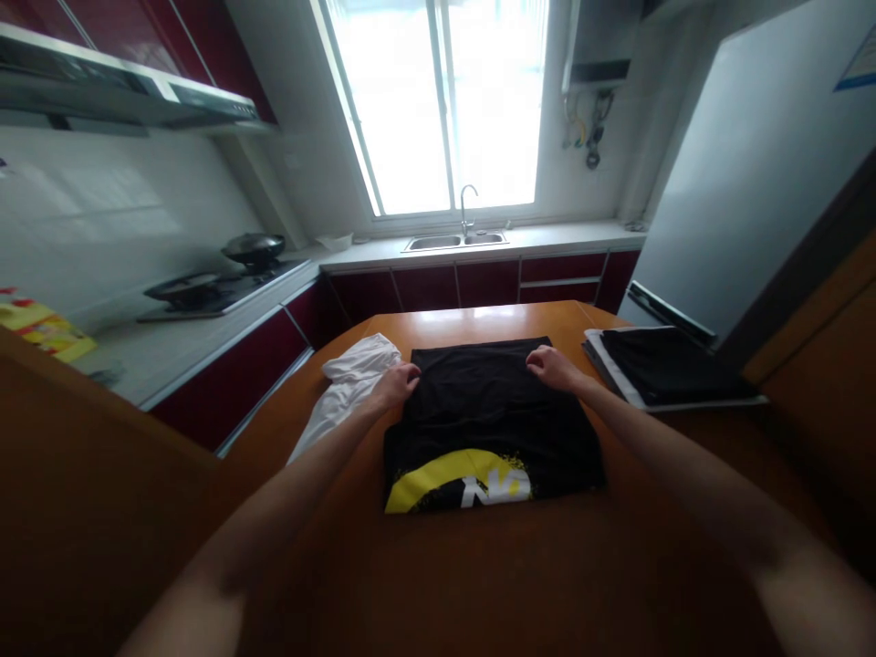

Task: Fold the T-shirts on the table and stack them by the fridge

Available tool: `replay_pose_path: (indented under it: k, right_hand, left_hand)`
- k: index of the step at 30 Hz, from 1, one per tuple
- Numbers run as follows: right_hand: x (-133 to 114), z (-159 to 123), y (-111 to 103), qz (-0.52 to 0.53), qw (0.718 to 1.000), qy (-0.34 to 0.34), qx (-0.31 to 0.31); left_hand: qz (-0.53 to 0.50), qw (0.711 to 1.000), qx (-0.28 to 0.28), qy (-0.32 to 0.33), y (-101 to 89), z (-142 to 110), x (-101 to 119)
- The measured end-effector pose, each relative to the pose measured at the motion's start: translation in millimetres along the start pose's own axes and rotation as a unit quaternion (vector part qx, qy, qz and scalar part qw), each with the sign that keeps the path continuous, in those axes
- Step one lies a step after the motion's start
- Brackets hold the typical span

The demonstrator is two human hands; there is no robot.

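Observation:
A black T-shirt (493,401) with a yellow and white print lies partly folded on the wooden table in front of me. My left hand (398,383) is at the shirt's left edge, fingers closed on the fabric. At the upper right part of the shirt, my right hand (549,367) pinches the cloth with curled fingers. A crumpled white garment (346,383) lies just left of the shirt, partly behind my left forearm. To the right sits a stack of folded clothes (667,365), with a black one on top.
The wooden table (479,566) has angled far corners. Beyond it runs a counter with a double sink (438,243) under a window. A gas stove (225,290) with pans stands at left; a fridge (766,164) rises at right.

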State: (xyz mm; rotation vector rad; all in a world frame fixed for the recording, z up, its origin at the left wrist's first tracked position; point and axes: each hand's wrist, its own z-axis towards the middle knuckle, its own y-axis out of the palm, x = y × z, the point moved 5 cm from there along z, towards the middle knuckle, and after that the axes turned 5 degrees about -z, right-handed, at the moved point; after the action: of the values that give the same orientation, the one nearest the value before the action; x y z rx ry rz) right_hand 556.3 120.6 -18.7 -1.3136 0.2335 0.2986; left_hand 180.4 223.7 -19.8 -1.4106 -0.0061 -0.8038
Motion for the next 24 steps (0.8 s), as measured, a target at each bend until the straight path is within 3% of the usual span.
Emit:
replay_pose_path:
  k: [5, 8, 11, 14, 17, 20, 22, 24]
  right_hand:
    - [-10, -55, 14, 0.045, 0.988, -0.078, -0.128]
    - [-16, -69, 12, 0.035, 0.986, -0.073, -0.147]
    - [-31, -79, -9, 0.031, 0.99, -0.082, -0.113]
    - [-49, -103, -45, 0.045, 0.988, -0.121, -0.089]
    - [-69, -151, -86, 0.065, 0.976, -0.184, -0.093]
    - [-89, -215, -119, 0.071, 0.97, -0.201, -0.114]
    - [-101, -261, -129, 0.078, 0.97, -0.19, -0.129]
    - [-110, -305, -127, 0.07, 0.974, -0.162, -0.141]
  left_hand:
    - [-0.065, 0.991, -0.113, 0.002, -4.2, -70, -8]
    - [-0.078, 0.991, -0.105, -0.009, -10.1, -90, -3]
    - [-0.069, 0.995, -0.067, 0.013, -26.3, -98, 15]
    - [-0.071, 0.995, -0.047, 0.047, -55.2, -113, 39]
    - [-0.067, 0.99, -0.074, 0.101, -89.5, -148, 73]
    - [-0.047, 0.981, -0.121, 0.143, -117.5, -204, 113]
    - [-0.03, 0.976, -0.147, 0.16, -125.5, -245, 135]
    - [-0.012, 0.968, -0.172, 0.181, -120.7, -285, 150]
